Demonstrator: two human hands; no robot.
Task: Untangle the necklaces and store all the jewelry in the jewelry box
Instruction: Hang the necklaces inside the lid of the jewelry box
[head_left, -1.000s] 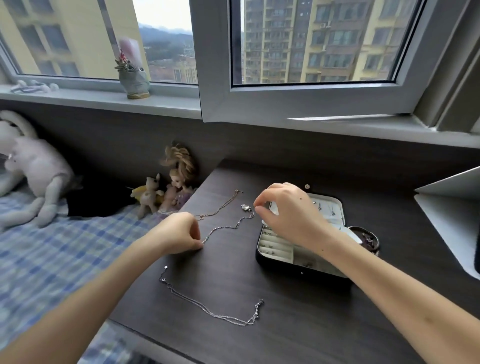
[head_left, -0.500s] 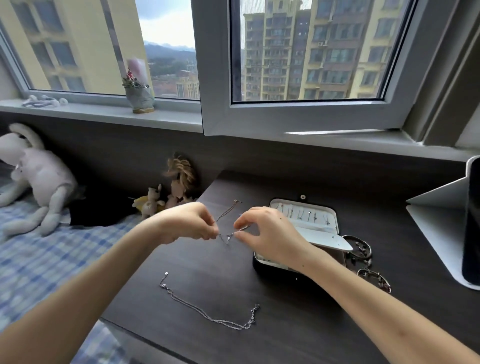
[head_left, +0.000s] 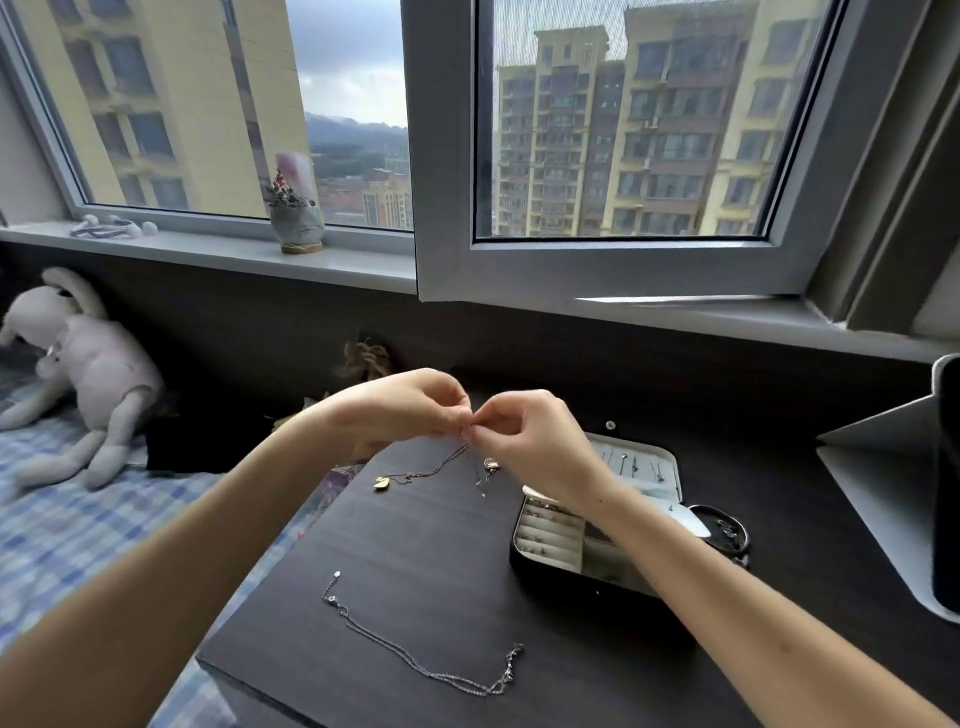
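My left hand (head_left: 402, 408) and my right hand (head_left: 530, 441) meet fingertip to fingertip above the dark desk, both pinching thin tangled necklace chains (head_left: 467, 457) that hang down from them. A gold chain with a small gold pendant (head_left: 382, 483) trails to the desk on the left; a second pendant (head_left: 490, 464) dangles under my right hand. A separate silver necklace (head_left: 415, 660) lies loose near the desk's front edge. The open jewelry box (head_left: 545, 551), black outside and white inside, sits under my right wrist, with earrings in its lid (head_left: 639, 467).
Bracelets (head_left: 724, 530) lie just right of the box. A white stand (head_left: 883, 499) is at the desk's right edge. Left of the desk is a checked bed (head_left: 78, 535) with a plush rabbit (head_left: 88, 364). A small pot (head_left: 296, 228) stands on the windowsill.
Both hands have come together and risen off the desk, lifting the tangled chains with them. The silver necklace at the front has stayed put.
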